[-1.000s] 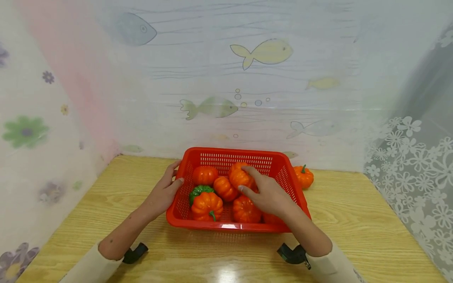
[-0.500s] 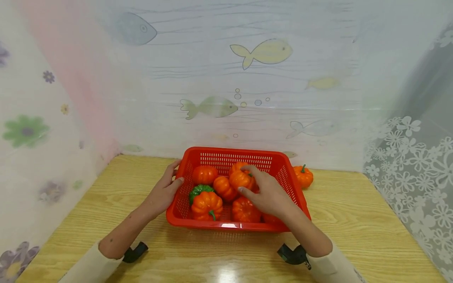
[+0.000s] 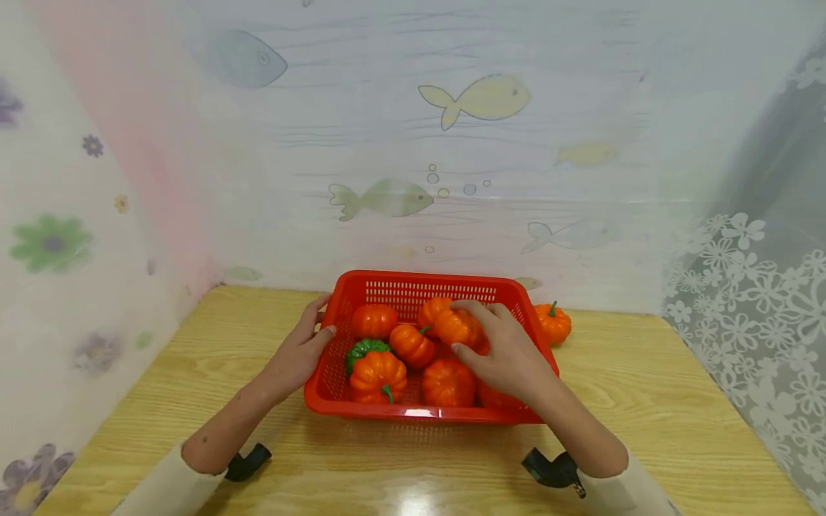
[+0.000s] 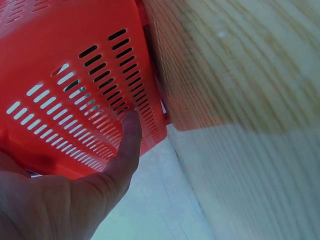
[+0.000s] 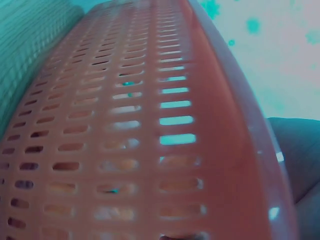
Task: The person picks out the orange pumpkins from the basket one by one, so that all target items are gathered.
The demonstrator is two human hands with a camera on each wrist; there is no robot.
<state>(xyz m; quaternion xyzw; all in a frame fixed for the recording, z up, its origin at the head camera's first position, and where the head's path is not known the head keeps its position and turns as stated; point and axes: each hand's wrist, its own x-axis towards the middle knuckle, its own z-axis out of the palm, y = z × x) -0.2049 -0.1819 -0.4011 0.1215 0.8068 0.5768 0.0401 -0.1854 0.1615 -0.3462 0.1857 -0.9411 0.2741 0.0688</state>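
A red slotted plastic basket [image 3: 400, 411] stands on the table, holding several small orange pumpkins and a green one [image 3: 365, 350]. My left hand [image 3: 302, 351] grips its left rim, thumb at the edge; in the left wrist view a finger lies along the slotted outer wall. Inside the right half, my right hand [image 3: 506, 351] holds an orange pumpkin [image 3: 455, 328] between thumb and fingers. Left of that are a pumpkin with a green stem [image 3: 413, 346] and another pumpkin [image 3: 434, 313] partly behind it. The right wrist view shows mostly the basket's slotted wall [image 5: 225, 150]; the held pumpkin is hidden there.
One orange pumpkin [image 3: 553, 323] sits on the wooden table [image 3: 645, 401] outside the basket, by its right side. A wall [image 3: 387, 143] with fish drawings rises behind the table. Black straps [image 3: 248, 462] show near both sleeves.
My right hand has moved right with the pumpkin, uncovering more of the one behind it. A small pumpkin to its left now shows its green stem. My left hand stays on the rim.
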